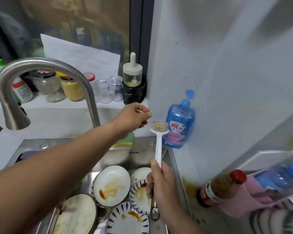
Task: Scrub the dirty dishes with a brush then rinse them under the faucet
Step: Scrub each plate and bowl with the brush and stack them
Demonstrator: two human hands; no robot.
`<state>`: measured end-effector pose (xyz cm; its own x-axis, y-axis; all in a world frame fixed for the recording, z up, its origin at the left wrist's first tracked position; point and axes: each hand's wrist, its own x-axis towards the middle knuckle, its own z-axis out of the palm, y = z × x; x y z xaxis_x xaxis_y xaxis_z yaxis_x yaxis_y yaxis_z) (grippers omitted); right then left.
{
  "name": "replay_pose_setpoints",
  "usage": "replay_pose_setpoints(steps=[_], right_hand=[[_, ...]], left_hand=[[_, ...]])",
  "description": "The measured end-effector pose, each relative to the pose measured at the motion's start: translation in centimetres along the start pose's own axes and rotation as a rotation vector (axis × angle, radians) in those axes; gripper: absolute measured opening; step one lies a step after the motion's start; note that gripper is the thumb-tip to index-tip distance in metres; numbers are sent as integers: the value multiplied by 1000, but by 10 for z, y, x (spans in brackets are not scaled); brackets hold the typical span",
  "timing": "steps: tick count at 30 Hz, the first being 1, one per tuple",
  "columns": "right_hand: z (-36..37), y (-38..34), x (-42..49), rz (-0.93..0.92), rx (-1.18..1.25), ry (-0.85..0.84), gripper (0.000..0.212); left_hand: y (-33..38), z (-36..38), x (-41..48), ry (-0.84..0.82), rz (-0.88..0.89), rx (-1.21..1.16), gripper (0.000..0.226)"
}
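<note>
Head view: my right hand (161, 184) grips a white dish brush (158, 146) upright, bristles raised beside the blue detergent bottle (178, 127), probably for soap. My left hand (134, 117) pinches a thin stick (142, 112) just above. Below, stained plates (112, 183) wait in the sink (139, 154), unscrubbed.

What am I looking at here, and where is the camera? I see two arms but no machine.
No machine here: these are a person's bare arms, filmed by one wide-angle camera worn on the head, looking down at a kitchen sink. The right hand grips a white brush by its handle, bristles up. The left hand, stretched toward the wall, pinches a thin stick. In the sink lie stained dishes; the faucet arches above, and a blue bottle sits against the wall, cap open.
</note>
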<state>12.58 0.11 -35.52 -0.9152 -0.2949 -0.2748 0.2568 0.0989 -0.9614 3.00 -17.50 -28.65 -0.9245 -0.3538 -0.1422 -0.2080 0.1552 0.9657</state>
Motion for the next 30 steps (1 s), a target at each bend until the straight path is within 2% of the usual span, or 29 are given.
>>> replay_pose_setpoints(steps=[7, 11, 16, 22, 30], right_hand=[[-16, -22, 9, -3, 60, 87, 32], [-28, -31, 18, -41, 77, 144, 31], [-45, -43, 27, -67, 114, 132, 36], [-54, -48, 42, -62, 115, 120, 38], [-58, -41, 59, -64, 134, 102, 36]], left_hand=[[62, 50, 50, -97, 146, 146, 29], [77, 76, 78, -112, 205, 197, 24], [96, 91, 101, -80, 315, 230, 24], [105, 93, 121, -245, 300, 444, 18], [94, 91, 132, -288, 278, 425, 17]])
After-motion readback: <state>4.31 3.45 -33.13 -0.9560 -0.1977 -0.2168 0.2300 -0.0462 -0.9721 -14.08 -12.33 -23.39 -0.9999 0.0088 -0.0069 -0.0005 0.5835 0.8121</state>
